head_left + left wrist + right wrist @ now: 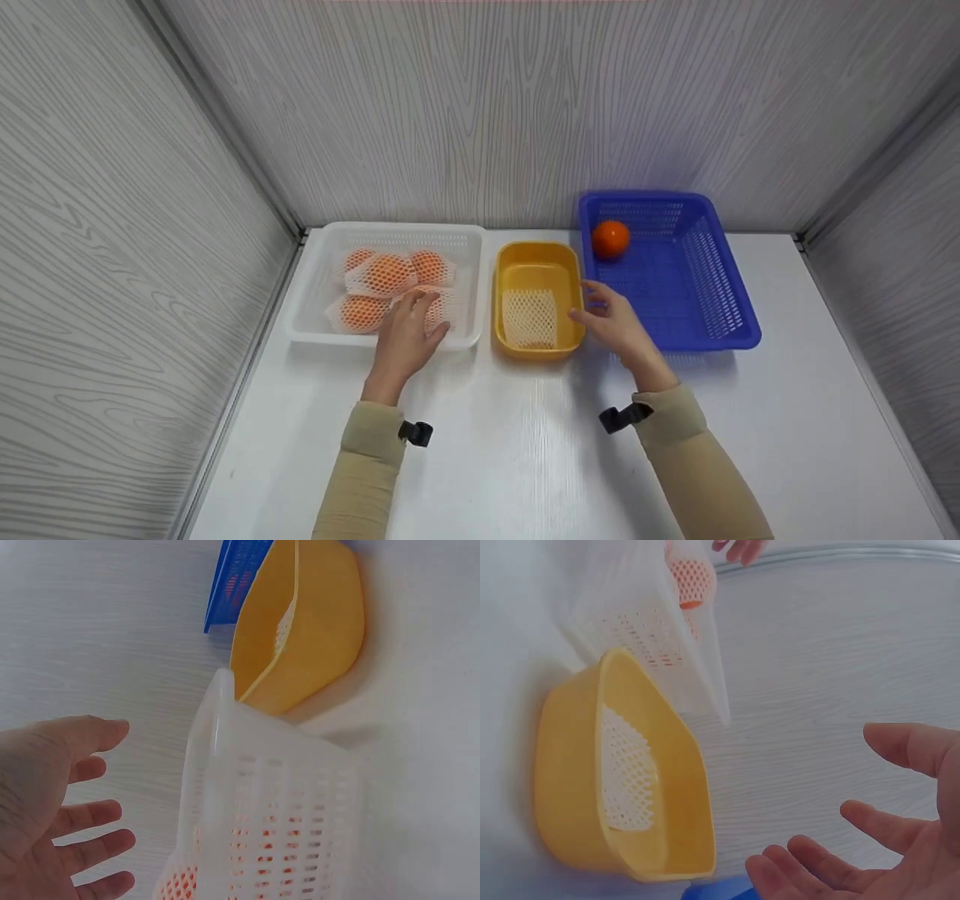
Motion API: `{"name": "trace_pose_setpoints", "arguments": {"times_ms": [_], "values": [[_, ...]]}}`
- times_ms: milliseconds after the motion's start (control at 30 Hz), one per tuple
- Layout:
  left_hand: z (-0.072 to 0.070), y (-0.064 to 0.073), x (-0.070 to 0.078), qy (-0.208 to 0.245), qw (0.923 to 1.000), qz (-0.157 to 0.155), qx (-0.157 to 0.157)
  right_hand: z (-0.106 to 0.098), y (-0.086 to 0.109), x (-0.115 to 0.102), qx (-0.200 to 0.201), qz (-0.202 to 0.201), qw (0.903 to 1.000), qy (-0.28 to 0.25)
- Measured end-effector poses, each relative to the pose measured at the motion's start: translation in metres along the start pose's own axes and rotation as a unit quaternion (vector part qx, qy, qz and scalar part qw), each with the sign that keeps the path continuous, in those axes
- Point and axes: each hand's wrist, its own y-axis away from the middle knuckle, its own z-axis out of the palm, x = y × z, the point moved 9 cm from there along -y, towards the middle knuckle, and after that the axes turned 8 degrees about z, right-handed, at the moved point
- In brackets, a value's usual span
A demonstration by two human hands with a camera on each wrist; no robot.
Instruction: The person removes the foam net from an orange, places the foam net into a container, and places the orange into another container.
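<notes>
The left hand (409,334), fingers loosely parted, hovers over five visible round oranges (387,274) in latticed foam sleeves (448,273) inside one white perforated plastic basket (477,289). The right hand (611,319), thumb and fingers spread, is near one smooth yellow tub (536,270) holding one foam net (530,319); one glossy bare orange (611,238) lies in one blue slotted basket (652,300).

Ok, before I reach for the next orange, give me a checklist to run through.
1. Left hand free: ok, holding nothing.
2. Right hand free: ok, empty beside the yellow tub.
3. Netted oranges in the white basket: ok, several show.
4. Exact orange count there: cannot tell, left hand hides some.
5. Left fingers around an orange: not ok, gripping none.
6. Blue basket has room: ok, one bare orange inside.
</notes>
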Motion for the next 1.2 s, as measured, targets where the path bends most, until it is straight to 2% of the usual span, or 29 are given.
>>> {"name": "trace_pose_setpoints", "arguments": {"times_ms": [133, 367, 600, 833, 1100, 1200], "values": [[-0.012, -0.003, -0.018, 0.0, 0.9999, -0.016, 0.0, 0.017, 0.001, -0.001, -0.01, -0.004, 0.9999, -0.004], [-0.028, -0.015, -0.048, 0.002, 0.9981, -0.057, -0.024, 0.048, 0.002, 0.003, -0.026, -0.009, 0.9995, -0.013], [-0.038, -0.029, -0.066, -0.014, 0.996, -0.071, -0.052, 0.074, 0.002, 0.004, -0.048, -0.031, 0.9977, -0.038], [-0.034, -0.039, -0.083, -0.005, 0.9908, -0.1, -0.091, 0.093, 0.0, 0.009, -0.065, -0.028, 0.996, -0.056], [-0.021, -0.047, -0.096, 0.004, 0.9846, -0.116, -0.131, 0.119, 0.001, 0.012, -0.09, -0.02, 0.9936, -0.066], [-0.016, -0.048, -0.102, 0.01, 0.98, -0.133, -0.148, 0.129, 0.0, 0.012, -0.104, -0.025, 0.9918, -0.07]]}}
